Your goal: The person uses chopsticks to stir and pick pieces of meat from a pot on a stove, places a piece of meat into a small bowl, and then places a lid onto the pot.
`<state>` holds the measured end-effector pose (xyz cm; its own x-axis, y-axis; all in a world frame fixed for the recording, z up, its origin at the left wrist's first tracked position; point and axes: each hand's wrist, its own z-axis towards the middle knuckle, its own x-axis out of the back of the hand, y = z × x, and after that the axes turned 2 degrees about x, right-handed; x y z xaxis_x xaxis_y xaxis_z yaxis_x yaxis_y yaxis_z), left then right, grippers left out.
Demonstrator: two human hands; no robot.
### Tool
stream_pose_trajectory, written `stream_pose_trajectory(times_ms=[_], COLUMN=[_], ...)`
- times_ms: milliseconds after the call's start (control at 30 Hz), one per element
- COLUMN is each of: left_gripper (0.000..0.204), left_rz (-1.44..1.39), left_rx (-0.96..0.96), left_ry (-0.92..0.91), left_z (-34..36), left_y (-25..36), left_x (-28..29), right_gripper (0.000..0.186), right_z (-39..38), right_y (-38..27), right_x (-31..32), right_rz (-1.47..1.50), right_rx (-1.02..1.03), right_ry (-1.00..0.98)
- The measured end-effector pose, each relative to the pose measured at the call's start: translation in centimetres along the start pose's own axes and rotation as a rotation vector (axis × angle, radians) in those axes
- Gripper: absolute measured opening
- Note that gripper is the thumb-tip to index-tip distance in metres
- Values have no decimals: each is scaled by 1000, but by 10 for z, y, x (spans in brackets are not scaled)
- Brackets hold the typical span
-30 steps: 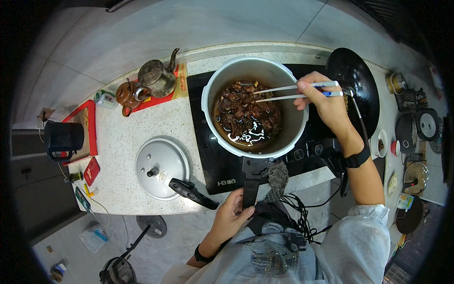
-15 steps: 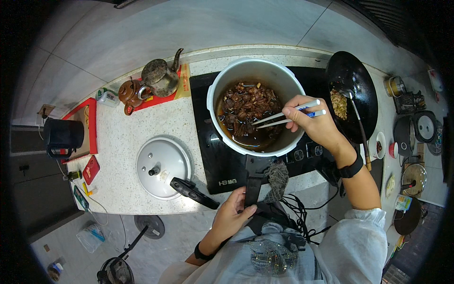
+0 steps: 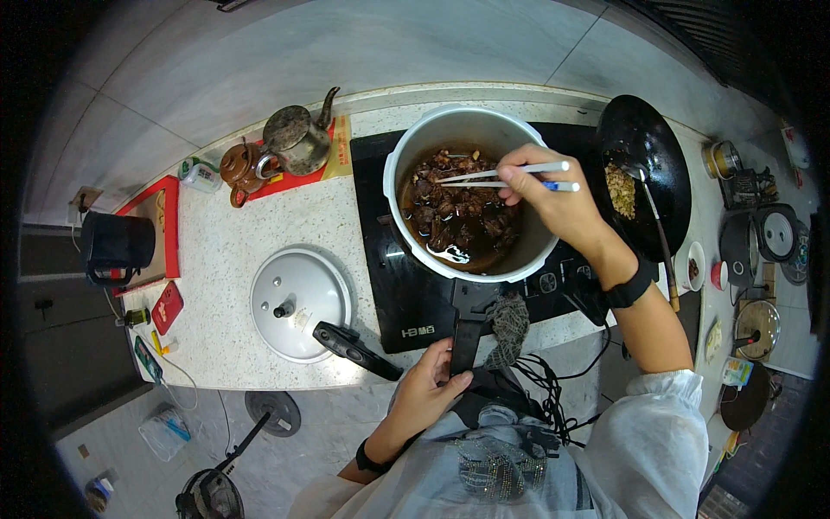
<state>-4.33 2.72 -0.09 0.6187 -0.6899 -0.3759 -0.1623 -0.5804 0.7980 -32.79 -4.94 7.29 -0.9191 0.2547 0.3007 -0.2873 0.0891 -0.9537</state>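
Your left hand (image 3: 428, 387) grips the black handle (image 3: 468, 339) at lower centre, presumably to steady the open pot (image 3: 462, 127) at upper centre. Your right hand (image 3: 553, 197) pinches the chopsticks (image 3: 471, 177) near their blue-marked ends, likely so the tips reach the dark chunks (image 3: 445, 210) inside.

"Where are we looking from?"
"The person's head: our left fisheye camera faces steeply down into the pressure-cooker pot (image 3: 471, 130)."
"How near are we?"
"Close, yet wide enough that we take in countertop (image 3: 216, 259) and floor (image 3: 333, 432)."
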Motion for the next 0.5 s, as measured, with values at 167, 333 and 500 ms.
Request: stream_pose_trajectory(times_ms=[167,333,500], left_gripper=[48,47,47], left_rz=[-6,-12,6], left_rx=[-6,-27,-21], left_ry=[3,-13,-9], left_z=[-1,0,0], left_y=[0,0,2], left_x=[0,0,0], right_gripper=[17,18,16], right_z=[-5,-7,-2], right_y=[-8,-18,-12], right_x=[1,11,0], right_rz=[-20,14,82], right_rx=[-26,-85,-42], right_ry=[-50,-28,13])
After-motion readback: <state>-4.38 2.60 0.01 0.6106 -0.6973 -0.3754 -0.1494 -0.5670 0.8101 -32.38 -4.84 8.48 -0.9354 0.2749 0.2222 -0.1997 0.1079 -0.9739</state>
